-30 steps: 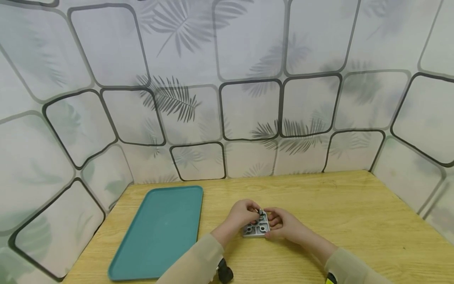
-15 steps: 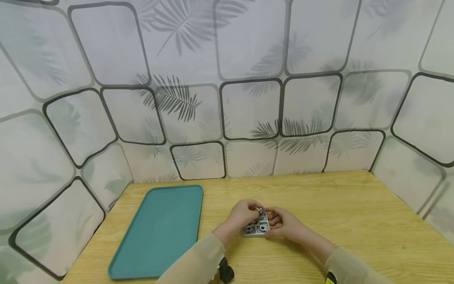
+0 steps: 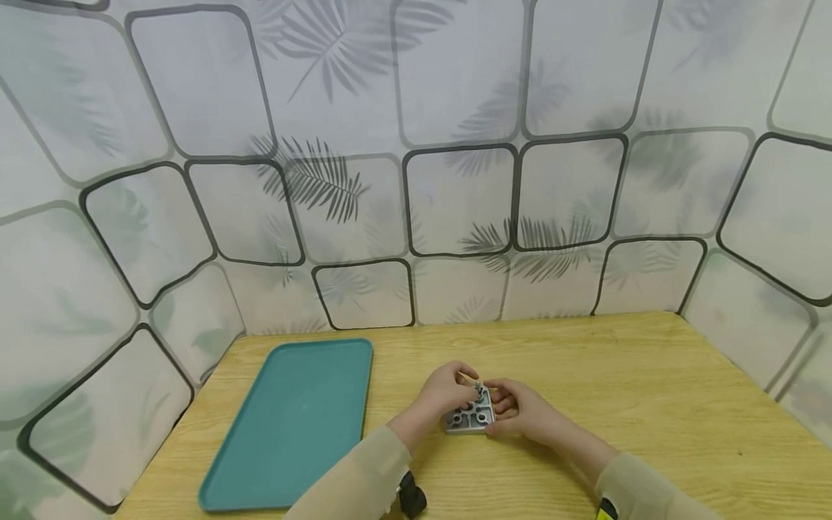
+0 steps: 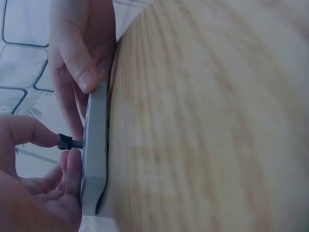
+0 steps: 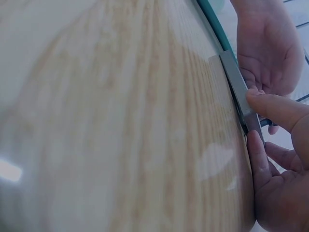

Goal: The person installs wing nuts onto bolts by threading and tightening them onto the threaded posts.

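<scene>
A grey metal plate [image 3: 469,420] with recessed holes lies on the wooden table in the head view. My right hand [image 3: 528,414] grips its right side, the thumb on the near edge and the fingers round the far edge. Standing up from the plate is a small bolt [image 4: 64,141], its dark head outward and its shaft meeting the plate's face. My left hand [image 3: 447,390] reaches over the plate's left side and pinches this bolt between thumb and fingers. In the right wrist view the plate's edge shows side-on, and the bolt is mostly hidden behind the right hand.
A teal tray [image 3: 295,426] lies to the left on the wooden table [image 3: 585,354]. Behind the table hangs a pale cloth [image 3: 455,209] with leaf and square patterns. A black wrist strap [image 3: 411,495] hangs below the left sleeve.
My left fingers and thumb have shifted slightly around the bolt. The plate, the right hand and the tray stay in place.
</scene>
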{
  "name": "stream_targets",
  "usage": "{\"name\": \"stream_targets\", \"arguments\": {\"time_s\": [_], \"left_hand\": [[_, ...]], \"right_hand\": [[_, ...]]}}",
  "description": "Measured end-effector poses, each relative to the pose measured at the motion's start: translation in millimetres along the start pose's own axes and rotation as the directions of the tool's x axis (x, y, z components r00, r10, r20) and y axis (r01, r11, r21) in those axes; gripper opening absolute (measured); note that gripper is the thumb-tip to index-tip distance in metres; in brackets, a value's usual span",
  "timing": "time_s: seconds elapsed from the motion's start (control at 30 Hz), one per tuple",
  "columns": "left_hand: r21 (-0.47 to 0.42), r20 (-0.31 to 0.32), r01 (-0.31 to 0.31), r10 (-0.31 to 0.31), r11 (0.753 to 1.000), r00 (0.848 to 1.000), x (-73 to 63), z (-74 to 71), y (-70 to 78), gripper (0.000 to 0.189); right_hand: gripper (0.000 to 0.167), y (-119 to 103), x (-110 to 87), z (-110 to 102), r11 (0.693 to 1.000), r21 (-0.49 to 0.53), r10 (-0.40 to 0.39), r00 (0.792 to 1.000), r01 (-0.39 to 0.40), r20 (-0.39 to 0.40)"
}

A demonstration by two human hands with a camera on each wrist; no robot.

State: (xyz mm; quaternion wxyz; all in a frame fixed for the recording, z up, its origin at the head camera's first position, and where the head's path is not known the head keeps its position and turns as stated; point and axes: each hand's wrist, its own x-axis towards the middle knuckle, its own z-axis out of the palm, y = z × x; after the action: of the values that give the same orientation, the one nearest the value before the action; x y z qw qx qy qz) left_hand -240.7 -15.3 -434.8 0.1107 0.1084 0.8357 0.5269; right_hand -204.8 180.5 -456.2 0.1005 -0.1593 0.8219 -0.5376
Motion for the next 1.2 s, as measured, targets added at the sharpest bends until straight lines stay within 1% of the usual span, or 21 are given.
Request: {"name": "stream_targets", "arguments": {"time_s": [0.1,0.2,0.3,0.43,0.57,0.8,0.9,1.2], "left_hand": [[-0.011,0.004,0.005,-0.005,1.000,1.000,-0.5,-1.2,0.5,0.028],[0.005,0.004,0.005,-0.005,1.000,1.000,-2.4,-1.7,0.3,0.028],[0.027,-0.012,0.000,0.001,1.000,1.000,-5.5,-1.0,1.2,0.030],[0.082,-0.045,-0.023,0.027,0.996,0.999,-7.4,0.6,2.9,0.030],[0.112,-0.054,-0.046,0.052,0.993,0.997,-6.4,1.7,2.2,0.029],[0.096,-0.042,-0.066,0.071,0.993,0.997,-6.1,0.9,1.6,0.020],[0.072,-0.038,-0.075,0.078,0.995,0.996,-6.3,0.1,2.6,0.015],[0.037,-0.014,-0.050,0.050,0.998,0.999,-2.2,-0.4,0.6,0.010]], "right_hand": [[0.081,0.4,-0.2,-0.5,1.000,0.001,-0.003,1.000,0.003,0.001],[0.082,0.4,-1.3,-0.8,1.000,-0.003,-0.004,1.000,0.004,0.004],[0.083,-0.3,-2.8,-0.9,1.000,-0.003,-0.003,1.000,0.003,0.009],[0.083,-0.9,-3.2,-0.9,1.000,0.004,-0.001,1.000,0.001,0.013],[0.083,-0.2,-2.8,-0.8,1.000,0.003,-0.006,1.000,0.006,0.016],[0.082,0.2,-2.2,-0.3,1.000,-0.001,-0.017,1.000,0.017,0.009],[0.082,0.1,-1.9,0.1,1.000,-0.004,-0.022,1.000,0.022,0.004],[0.082,0.2,-2.0,0.6,1.000,0.003,-0.012,1.000,0.012,0.003]]}}
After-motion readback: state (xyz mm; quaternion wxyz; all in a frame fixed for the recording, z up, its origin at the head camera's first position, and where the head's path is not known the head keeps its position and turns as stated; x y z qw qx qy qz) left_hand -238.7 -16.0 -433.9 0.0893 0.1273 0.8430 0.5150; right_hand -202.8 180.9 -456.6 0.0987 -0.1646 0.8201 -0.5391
